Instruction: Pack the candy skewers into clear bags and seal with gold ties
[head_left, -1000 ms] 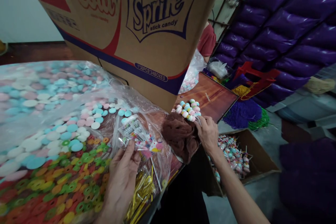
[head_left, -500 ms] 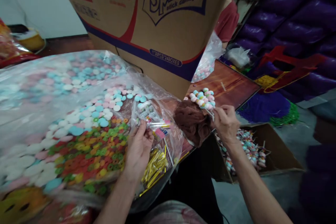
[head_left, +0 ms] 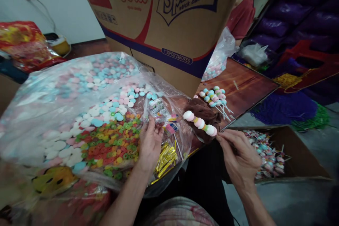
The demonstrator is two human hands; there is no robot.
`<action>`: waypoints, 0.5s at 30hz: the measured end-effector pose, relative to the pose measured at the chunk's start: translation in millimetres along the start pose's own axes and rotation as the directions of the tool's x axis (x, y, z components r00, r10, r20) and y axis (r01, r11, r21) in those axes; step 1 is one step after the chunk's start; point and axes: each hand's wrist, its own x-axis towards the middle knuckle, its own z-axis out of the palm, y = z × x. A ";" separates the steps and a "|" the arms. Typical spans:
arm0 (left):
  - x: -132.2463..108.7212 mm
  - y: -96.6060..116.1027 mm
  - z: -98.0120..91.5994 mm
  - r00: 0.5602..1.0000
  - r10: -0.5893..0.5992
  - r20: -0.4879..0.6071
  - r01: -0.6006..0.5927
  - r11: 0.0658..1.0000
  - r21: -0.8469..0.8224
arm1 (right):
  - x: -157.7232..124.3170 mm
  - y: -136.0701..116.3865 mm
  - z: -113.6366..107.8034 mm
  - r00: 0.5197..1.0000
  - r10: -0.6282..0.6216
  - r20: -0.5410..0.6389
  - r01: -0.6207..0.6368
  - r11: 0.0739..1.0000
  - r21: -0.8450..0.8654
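Observation:
In my right hand (head_left: 237, 152), thumb and fingers pinch the stick end of a candy skewer (head_left: 200, 123) threaded with pale pink and white pieces and small coloured rings. My left hand (head_left: 152, 141) is at the edge of a clear plastic wrapper (head_left: 158, 108), its fingers curled; whether it grips the wrapper is unclear. Several finished-looking skewers (head_left: 215, 95) lie beside a brown cloth (head_left: 196, 107) on the table. Ring candies (head_left: 113, 144) and pastel round candies (head_left: 97, 109) spread on plastic left of my left hand. Gold twist ties (head_left: 165, 159) lie just right of it.
A tall cardboard carton (head_left: 159, 42) stands behind the candies. At the lower right an open box (head_left: 304, 159) holds many wrapped skewers. A person in a red shirt (head_left: 242, 16) is behind the carton. Purple packages (head_left: 286, 10) are stacked at the right.
My right hand has lifted one skewer away from the pile, toward me, and holds it over the brown cloth. The view has shifted left. My left hand remains by the wrapper.

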 end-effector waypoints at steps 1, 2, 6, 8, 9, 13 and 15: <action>-1.2 -0.4 0.5 1.000 0.005 0.009 -0.005 1.000 0.001 | -0.8 -0.1 -0.8 1.000 -0.018 0.009 0.018 1.000 -0.005; -2.3 -0.8 1.1 1.000 0.011 0.022 -0.011 1.000 0.004 | -1.2 0.0 -1.5 0.999 -0.040 0.019 0.040 0.999 -0.010; -5.6 -2.4 3.2 0.996 0.039 0.084 -0.041 0.999 0.024 | -1.9 -0.5 -3.4 0.991 -0.118 0.055 0.119 0.993 -0.009; -6.3 -2.9 3.3 0.994 0.053 0.097 -0.057 0.998 0.036 | -3.0 -1.2 -4.5 0.986 -0.146 0.081 0.147 0.989 -0.007; -6.4 -3.1 3.2 0.994 0.060 0.094 -0.064 0.997 0.041 | -3.9 -1.4 -5.4 0.983 -0.160 0.094 0.162 0.987 -0.012; -6.1 -4.8 1.2 0.990 0.111 0.083 -0.116 0.991 0.062 | -9.6 -1.7 -11.0 0.967 -0.226 0.120 0.235 0.969 -0.070; -5.8 -6.1 0.1 0.987 0.145 0.068 -0.149 0.987 0.066 | -12.5 -2.0 -13.6 0.958 -0.252 0.134 0.267 0.957 -0.110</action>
